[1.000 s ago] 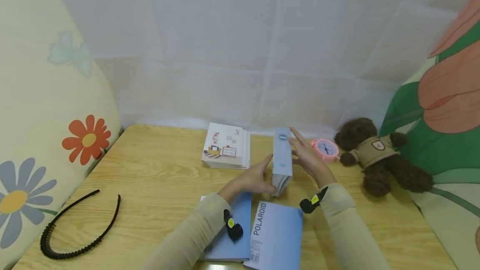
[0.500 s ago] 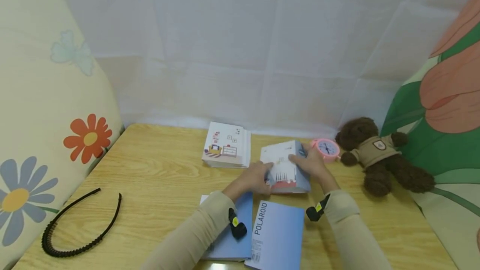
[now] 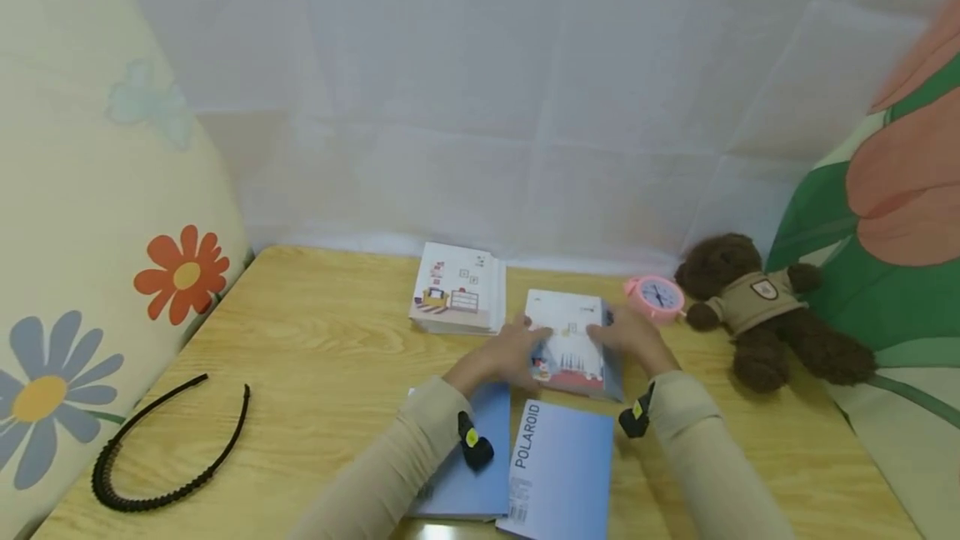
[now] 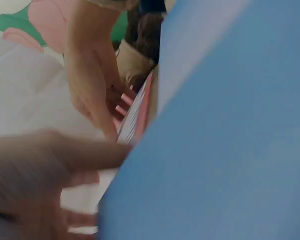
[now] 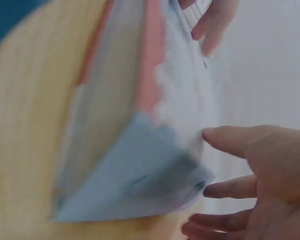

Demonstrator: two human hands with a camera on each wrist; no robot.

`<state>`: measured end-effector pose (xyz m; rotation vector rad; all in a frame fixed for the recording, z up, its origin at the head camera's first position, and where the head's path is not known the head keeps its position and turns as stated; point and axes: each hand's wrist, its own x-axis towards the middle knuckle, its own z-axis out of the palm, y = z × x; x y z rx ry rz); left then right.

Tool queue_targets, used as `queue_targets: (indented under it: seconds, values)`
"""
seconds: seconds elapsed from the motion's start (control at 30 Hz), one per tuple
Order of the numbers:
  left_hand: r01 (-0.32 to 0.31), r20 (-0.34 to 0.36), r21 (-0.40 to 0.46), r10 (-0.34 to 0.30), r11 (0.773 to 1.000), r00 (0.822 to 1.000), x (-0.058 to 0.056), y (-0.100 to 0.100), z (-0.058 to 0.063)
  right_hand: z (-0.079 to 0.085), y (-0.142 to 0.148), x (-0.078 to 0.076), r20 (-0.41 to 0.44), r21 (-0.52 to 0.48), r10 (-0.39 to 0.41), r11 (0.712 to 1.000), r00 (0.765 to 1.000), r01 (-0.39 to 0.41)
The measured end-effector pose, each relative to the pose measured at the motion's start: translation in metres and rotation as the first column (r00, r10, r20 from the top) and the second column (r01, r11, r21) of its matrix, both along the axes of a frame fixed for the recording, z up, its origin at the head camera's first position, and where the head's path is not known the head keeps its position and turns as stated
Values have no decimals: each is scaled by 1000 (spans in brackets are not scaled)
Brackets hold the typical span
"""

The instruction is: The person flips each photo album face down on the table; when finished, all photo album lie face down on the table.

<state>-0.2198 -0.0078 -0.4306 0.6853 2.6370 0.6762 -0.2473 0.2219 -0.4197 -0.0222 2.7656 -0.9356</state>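
Note:
A photo album (image 3: 567,307) with a white illustrated cover and a blue spine lies face up, close to the table surface. On its left side my left hand (image 3: 512,354) grips the edge, thumb over the cover. My right hand (image 3: 632,337) holds the spine side, its thumb also on top. The right wrist view, blurred, shows the album's wedge-shaped end (image 5: 115,165) beside that hand's fingers. Just in front lie two blue-backed albums: the left one (image 3: 491,486) is partly under my left wrist, and the right one (image 3: 568,465) reads POLAROID.
A stack of white illustrated albums (image 3: 453,286) stands behind and left. To the right are a pink alarm clock (image 3: 658,297) and a brown teddy bear (image 3: 757,307). A black headband (image 3: 168,448) lies at the left of the wooden table (image 3: 322,332). A white cloth (image 3: 450,107) hangs behind.
The album, held upright with its spine toward me, has been tipped over and lowered until its illustrated cover faces up. Both hands have stayed on it. The other things have kept their places.

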Motion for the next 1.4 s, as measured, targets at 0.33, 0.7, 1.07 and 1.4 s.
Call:
queue_targets:
  seconds: [0.33, 0.7, 1.07, 1.4]
  values:
    - [-181, -127, 272, 221, 945, 967, -27, -104, 38, 33, -83, -43, -18, -81, 196, 977, 980, -197]
    - [-331, 75, 478, 337, 814, 938, -36, -155, -24, -13, -160, -90, -33, -102, 271, 956, 962, -273]
    - [-324, 41, 518, 355, 792, 934, -33, -151, -26, -7, -174, -97, -29, 31, 331, 943, 943, -330]
    - [-332, 60, 471, 346, 817, 936, -24, -151, -15, -1, -169, -79, -51, 11, 250, 968, 967, -250]
